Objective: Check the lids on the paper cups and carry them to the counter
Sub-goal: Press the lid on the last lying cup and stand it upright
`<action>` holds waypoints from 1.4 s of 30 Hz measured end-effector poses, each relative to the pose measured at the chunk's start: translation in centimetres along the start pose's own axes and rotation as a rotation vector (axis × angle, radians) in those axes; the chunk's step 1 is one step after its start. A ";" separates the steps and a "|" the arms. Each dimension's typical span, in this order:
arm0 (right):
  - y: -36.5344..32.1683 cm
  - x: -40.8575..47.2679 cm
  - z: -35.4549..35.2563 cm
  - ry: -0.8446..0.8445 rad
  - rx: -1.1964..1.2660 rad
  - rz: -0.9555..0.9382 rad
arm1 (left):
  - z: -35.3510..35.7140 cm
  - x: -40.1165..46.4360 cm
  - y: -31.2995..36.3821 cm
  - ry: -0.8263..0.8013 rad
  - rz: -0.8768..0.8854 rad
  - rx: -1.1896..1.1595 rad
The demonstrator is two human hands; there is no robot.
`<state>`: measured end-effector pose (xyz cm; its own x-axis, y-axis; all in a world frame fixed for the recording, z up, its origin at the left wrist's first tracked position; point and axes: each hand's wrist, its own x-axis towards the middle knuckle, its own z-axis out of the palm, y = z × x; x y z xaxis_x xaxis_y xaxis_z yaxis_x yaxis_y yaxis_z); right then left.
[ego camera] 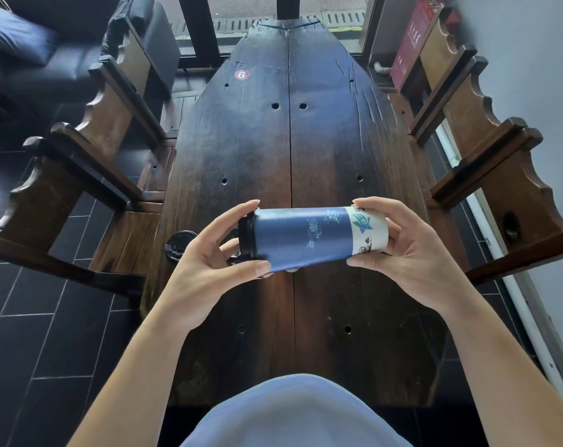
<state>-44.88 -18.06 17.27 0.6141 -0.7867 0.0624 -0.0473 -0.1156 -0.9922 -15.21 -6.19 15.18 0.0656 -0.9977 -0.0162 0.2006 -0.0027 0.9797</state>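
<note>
The head view looks down along a long dark wooden surface (322, 156) with round holes in it and a seam running down its middle. Both hands hold one paper cup (306, 238) lying on its side in the air above the near half of the surface. The cup is blue, with a white band and a blue swirl mark near its base. Its black lid (246, 237) is on and points to the person's left; the base points right.

The left hand (209, 262) grasps the lid end, fingertips curled over the lid's top edge and the thumb pressed against the cup's lower side. The right hand (412, 256) grasps the base end, fingers curled over the white band and the thumb under it.

A second black lid (178, 245) lies at the left edge of the surface, just beside the left hand, partly hidden by it. A round red sticker (241, 74) sits on the far part of the surface. Carved wooden chairs (90, 150) stand on both sides, on a dark tiled floor (41, 333). A blue garment (293, 414) fills the bottom of the view.
</note>
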 end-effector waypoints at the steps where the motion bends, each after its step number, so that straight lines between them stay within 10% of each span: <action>1: 0.0 0.0 0.0 0.001 0.012 0.004 | 0.0 0.0 0.1 -0.004 0.006 0.004; 42: 1.4 -1.2 5.0 -0.212 -0.141 0.289 | 4.6 4.5 4.1 0.172 -0.049 0.013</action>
<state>-41.76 -14.27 15.22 0.7078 -0.6583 -0.2562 -0.3414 -0.0014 -0.9399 -18.62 -10.99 20.10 0.2221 -0.9702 -0.0970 0.1955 -0.0532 0.9793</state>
